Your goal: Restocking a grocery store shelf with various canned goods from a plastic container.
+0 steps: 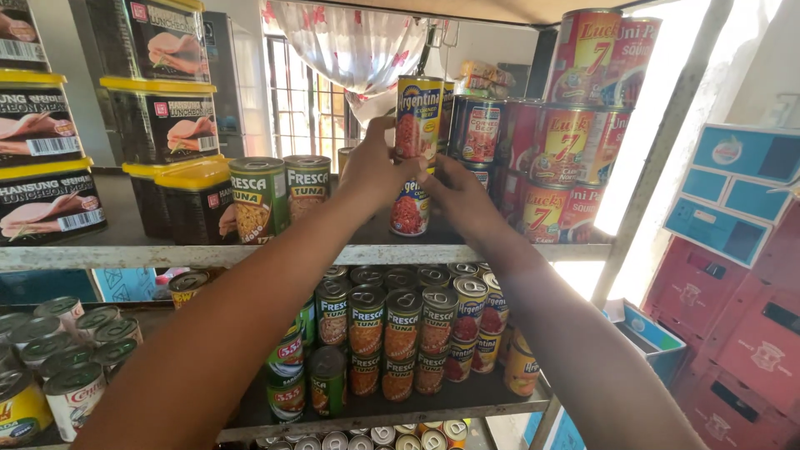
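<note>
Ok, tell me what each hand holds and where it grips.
The left hand grips the upper yellow can by its lower side. The right hand touches the can below at its side; a full grip cannot be told.

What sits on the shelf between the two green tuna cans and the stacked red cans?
In the head view, both hands: the left hand grips the upper yellow can, the right hand the lower can.

Lower yellow-and-red tin can [410,212]: top half hidden behind both hands. Black rectangular luncheon-meat tins with yellow lids [37,125]: leftmost stack cut off by left edge. Silver-topped cans [367,437] on bottom shelf: cropped by lower edge. Red plastic crates [733,333]: cut off at right edge.
</note>
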